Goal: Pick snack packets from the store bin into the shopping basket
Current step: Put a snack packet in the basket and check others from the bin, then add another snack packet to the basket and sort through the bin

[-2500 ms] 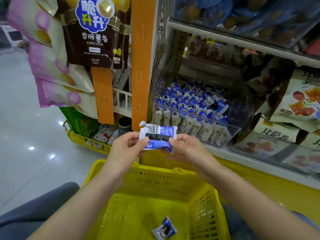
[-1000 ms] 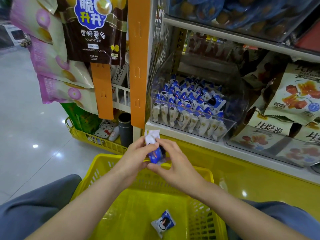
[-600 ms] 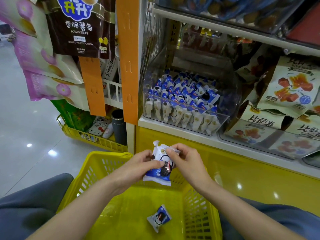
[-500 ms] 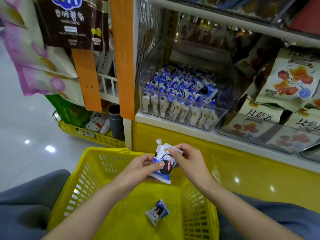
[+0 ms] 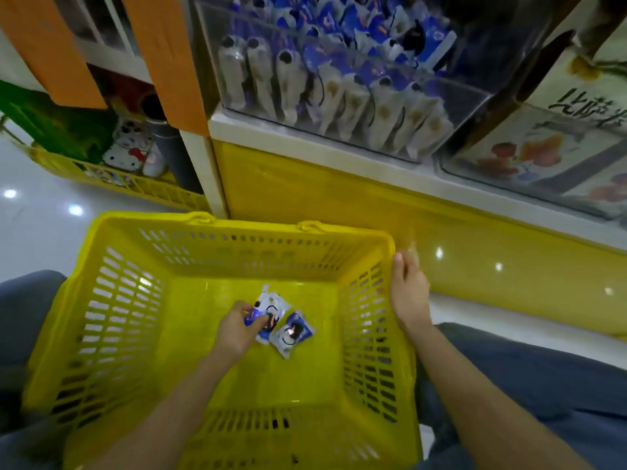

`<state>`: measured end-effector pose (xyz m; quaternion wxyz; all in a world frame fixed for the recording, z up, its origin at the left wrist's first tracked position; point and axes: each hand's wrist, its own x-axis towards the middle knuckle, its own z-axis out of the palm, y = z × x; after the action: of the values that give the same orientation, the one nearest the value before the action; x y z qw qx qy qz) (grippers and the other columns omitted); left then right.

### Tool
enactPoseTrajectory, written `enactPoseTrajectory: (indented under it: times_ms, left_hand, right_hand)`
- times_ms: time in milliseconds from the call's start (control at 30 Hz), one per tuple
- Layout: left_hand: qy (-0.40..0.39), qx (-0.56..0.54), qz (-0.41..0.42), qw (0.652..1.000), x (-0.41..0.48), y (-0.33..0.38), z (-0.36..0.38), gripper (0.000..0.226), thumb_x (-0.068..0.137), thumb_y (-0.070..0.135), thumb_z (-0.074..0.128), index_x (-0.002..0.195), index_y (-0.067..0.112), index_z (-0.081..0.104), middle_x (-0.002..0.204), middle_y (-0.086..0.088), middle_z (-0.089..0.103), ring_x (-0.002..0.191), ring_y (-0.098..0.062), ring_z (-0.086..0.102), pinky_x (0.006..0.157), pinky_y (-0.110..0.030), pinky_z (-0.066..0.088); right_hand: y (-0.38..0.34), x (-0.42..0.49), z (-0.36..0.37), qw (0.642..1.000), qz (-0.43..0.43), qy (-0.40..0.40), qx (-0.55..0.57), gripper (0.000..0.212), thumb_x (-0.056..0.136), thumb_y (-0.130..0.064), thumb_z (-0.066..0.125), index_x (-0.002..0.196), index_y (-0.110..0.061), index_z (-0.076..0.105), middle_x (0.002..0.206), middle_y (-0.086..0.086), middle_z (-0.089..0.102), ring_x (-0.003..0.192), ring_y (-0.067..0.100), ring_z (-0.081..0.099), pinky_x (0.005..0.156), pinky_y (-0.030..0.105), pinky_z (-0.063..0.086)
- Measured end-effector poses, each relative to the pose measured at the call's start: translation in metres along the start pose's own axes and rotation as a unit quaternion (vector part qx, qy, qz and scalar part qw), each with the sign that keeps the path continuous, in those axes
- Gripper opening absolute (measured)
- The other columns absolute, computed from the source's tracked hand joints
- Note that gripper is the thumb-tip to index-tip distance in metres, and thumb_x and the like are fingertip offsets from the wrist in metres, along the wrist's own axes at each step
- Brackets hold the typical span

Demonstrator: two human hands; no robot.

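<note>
We look down into a yellow perforated plastic shopping basket (image 5: 112, 317), a rectangular tub with slotted walls and a smooth floor, filling the lower middle of the frame. Our left hand (image 5: 239, 329) reaches to the centre of its floor, thumb and fingertips pinched on a small white-and-blue crinkly foil snack packet (image 5: 271, 308) with a dark round biscuit printed on it. Whether this packet already rests on the floor we cannot tell. Just to the right of it, touching its edge, a second matching glossy packet (image 5: 293, 334) lies flat on the basket floor. Our right hand (image 5: 409, 293) sits at the basket's right rim, fingers loosely extended and holding nothing, thumb along the rim's outer corner.

At the upper centre stands a clear hard-plastic store bin (image 5: 470, 100), box-shaped, packed with upright rows of similar white-and-blue packets (image 5: 356, 103). Below it runs a glossy yellow shelf base (image 5: 339, 198).
</note>
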<state>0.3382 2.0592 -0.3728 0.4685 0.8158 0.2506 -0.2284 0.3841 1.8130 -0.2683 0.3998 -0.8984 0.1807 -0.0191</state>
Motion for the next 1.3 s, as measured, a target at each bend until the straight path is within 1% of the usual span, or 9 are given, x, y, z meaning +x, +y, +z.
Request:
enactPoseTrajectory:
  times_ms: [200,367,500,633,733,833,900,1100,1300]
  left_hand:
    - [-0.02,0.07,0.025,0.997,0.04,-0.017,0.012,0.034,0.085,0.009,0.066,0.111,-0.007,0.051,0.106,-0.025,0.063,0.092,-0.034,0.06,0.072,-0.035,0.044]
    - [-0.073,0.152,0.027,0.985,0.055,-0.023,0.021,0.033,0.091,0.011,0.056,0.119,-0.003,0.047,0.114,-0.024,0.058,0.1,-0.033,0.056,0.077,-0.036,0.041]
    - [-0.062,0.26,0.07,0.961,0.052,-0.009,0.018,0.035,0.094,0.012,0.051,0.126,0.001,0.045,0.125,-0.02,0.049,0.112,-0.033,0.049,0.09,-0.039,0.039]
    - [0.001,0.337,0.213,0.917,0.035,0.031,0.001,0.036,0.097,0.019,0.043,0.13,0.007,0.041,0.126,-0.013,0.048,0.113,-0.03,0.047,0.09,-0.037,0.035]
    - [0.072,0.294,0.337,0.891,0.013,0.075,-0.017,0.034,0.095,0.018,0.045,0.128,0.008,0.046,0.117,-0.01,0.051,0.108,-0.027,0.048,0.091,-0.037,0.035]
    - [0.147,0.276,0.42,0.852,-0.007,0.111,-0.035,0.032,0.091,0.015,0.053,0.121,0.007,0.053,0.107,-0.012,0.055,0.1,-0.03,0.052,0.086,-0.043,0.042]
    - [0.173,0.294,0.434,0.834,-0.014,0.123,-0.045,0.034,0.09,0.017,0.055,0.123,0.008,0.053,0.111,-0.014,0.055,0.103,-0.032,0.052,0.089,-0.044,0.042]
    - [0.092,0.396,0.345,0.846,-0.016,0.135,-0.069,0.038,0.099,0.033,0.032,0.134,0.018,0.04,0.13,-0.002,0.046,0.12,-0.02,0.041,0.101,-0.032,0.028]
    - [0.136,0.368,0.434,0.811,-0.049,0.189,-0.127,0.037,0.098,0.034,0.034,0.132,0.022,0.04,0.125,0.002,0.047,0.116,-0.017,0.041,0.098,-0.03,0.03]
  right_hand:
    - [0.011,0.006,0.001,0.999,0.017,-0.014,0.037,0.025,0.1,-0.029,0.034,0.107,-0.02,0.056,0.081,-0.008,0.059,0.07,-0.003,0.056,0.063,0.014,0.042]
    - [0.011,0.006,0.0,0.999,0.023,-0.006,0.028,0.017,0.1,-0.028,0.035,0.104,-0.029,0.052,0.081,-0.022,0.055,0.071,-0.018,0.054,0.059,-0.001,0.039]
    - [0.011,0.006,0.002,0.998,0.039,-0.005,0.039,0.024,0.099,-0.032,0.035,0.113,-0.027,0.055,0.084,-0.021,0.059,0.074,-0.013,0.058,0.059,0.002,0.041]
    - [0.009,0.005,0.002,0.999,0.026,0.001,0.022,0.03,0.099,-0.032,0.034,0.117,-0.021,0.056,0.078,-0.022,0.056,0.07,-0.015,0.056,0.062,0.006,0.041]
    - [0.004,0.003,0.002,1.0,0.018,-0.003,0.01,0.034,0.1,-0.029,0.033,0.122,-0.014,0.054,0.084,-0.007,0.06,0.071,-0.001,0.058,0.069,0.02,0.043]
    - [-0.001,0.0,0.0,1.0,0.001,-0.011,-0.016,0.037,0.101,-0.025,0.031,0.123,-0.005,0.053,0.105,0.014,0.063,0.093,0.027,0.061,0.08,0.031,0.047]
    - [-0.004,-0.001,-0.003,0.998,-0.008,-0.024,-0.055,0.035,0.1,-0.02,0.031,0.123,-0.002,0.051,0.112,0.018,0.06,0.101,0.033,0.058,0.085,0.037,0.045]
    - [-0.038,0.001,-0.026,0.966,-0.054,-0.141,-0.211,0.038,0.098,-0.015,0.037,0.134,-0.003,0.039,0.134,0.017,0.041,0.12,0.031,0.045,0.095,0.032,0.034]
    - [-0.129,0.002,-0.075,0.916,-0.265,-0.129,-0.273,0.03,0.097,-0.024,0.042,0.126,-0.02,0.047,0.125,-0.001,0.05,0.113,0.017,0.053,0.094,0.033,0.042]
